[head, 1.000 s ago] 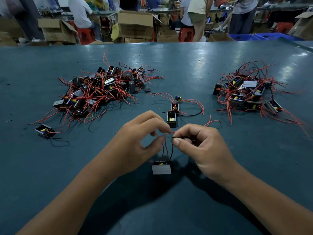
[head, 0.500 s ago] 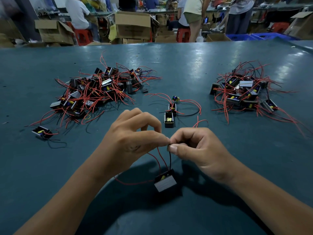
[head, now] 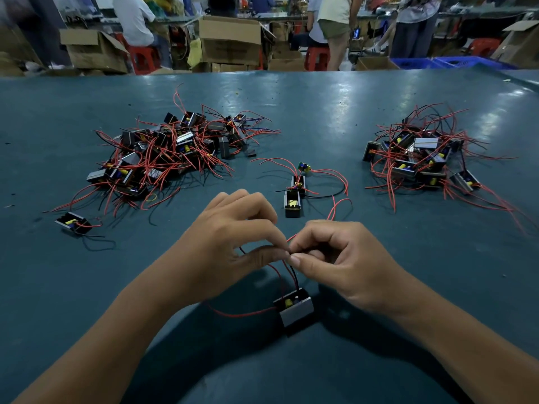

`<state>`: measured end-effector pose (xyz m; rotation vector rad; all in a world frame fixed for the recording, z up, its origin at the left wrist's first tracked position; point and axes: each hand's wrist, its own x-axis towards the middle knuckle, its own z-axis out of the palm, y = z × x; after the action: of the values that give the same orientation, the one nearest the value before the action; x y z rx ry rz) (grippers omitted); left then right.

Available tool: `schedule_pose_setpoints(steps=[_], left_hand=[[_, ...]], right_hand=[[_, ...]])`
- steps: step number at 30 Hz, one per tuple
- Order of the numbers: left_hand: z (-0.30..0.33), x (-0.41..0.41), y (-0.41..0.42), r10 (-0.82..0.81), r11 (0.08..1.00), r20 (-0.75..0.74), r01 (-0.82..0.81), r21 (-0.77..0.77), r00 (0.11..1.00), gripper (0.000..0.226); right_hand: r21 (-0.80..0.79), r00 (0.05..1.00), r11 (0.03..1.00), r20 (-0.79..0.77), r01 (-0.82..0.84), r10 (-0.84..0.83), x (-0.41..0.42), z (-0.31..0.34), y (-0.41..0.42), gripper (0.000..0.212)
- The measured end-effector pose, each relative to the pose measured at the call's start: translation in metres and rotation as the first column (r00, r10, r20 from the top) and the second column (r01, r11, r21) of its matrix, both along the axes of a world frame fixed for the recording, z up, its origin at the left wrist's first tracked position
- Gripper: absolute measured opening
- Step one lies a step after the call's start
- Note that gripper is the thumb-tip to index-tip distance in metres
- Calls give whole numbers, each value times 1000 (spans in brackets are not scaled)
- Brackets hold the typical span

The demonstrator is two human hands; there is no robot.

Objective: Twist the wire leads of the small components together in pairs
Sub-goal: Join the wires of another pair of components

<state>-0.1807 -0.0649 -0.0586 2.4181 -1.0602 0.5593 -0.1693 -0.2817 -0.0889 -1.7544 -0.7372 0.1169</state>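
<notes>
Two hands (head: 233, 243) pinching one component's leads (head: 287, 268)

Beyond my teal table (head: 320, 112) stood open cardboard boxes (head: 230, 39), one at the left (head: 90, 49) and another at the far right (head: 520, 42). Red stools (head: 144, 58) sat among them, blue bins (head: 455, 63) to the right, and people (head: 334, 21) worked behind.
</notes>
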Motion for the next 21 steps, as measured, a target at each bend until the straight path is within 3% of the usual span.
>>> schedule_pose_setpoints(steps=[5,8,10,11,13,15,17,21], left_hand=[[-4,-4,-8,9,955,-413,-130,-266,911,15],[-7,-4,-18,-28,845,-660,-335,-417,751,21],[-9,-5,-21,-59,791,-796,-459,-406,602,23],[-10,-5,-21,-78,780,-818,-476,-406,571,24],[-9,-4,-17,-96,779,-787,-446,-440,609,24],[-4,-2,-11,-44,831,-638,-327,-451,769,13],[-1,1,-3,14,910,-436,-193,-368,900,5],[-2,2,-1,53,969,-166,-91,-231,985,9]], right_hand=[[-60,932,984,335,168,-139,-3,1,4,6],[-90,907,966,375,242,-192,-5,-1,6,11],[-114,909,959,364,258,-201,-4,-2,6,4],[-108,913,960,351,258,-206,-4,-1,6,3],[-64,931,968,295,243,-215,-3,1,5,4],[-11,962,977,180,212,-207,-2,1,4,7],[39,982,984,70,175,-178,-1,1,4,7],[103,995,990,-40,99,-95,0,3,3,5]])
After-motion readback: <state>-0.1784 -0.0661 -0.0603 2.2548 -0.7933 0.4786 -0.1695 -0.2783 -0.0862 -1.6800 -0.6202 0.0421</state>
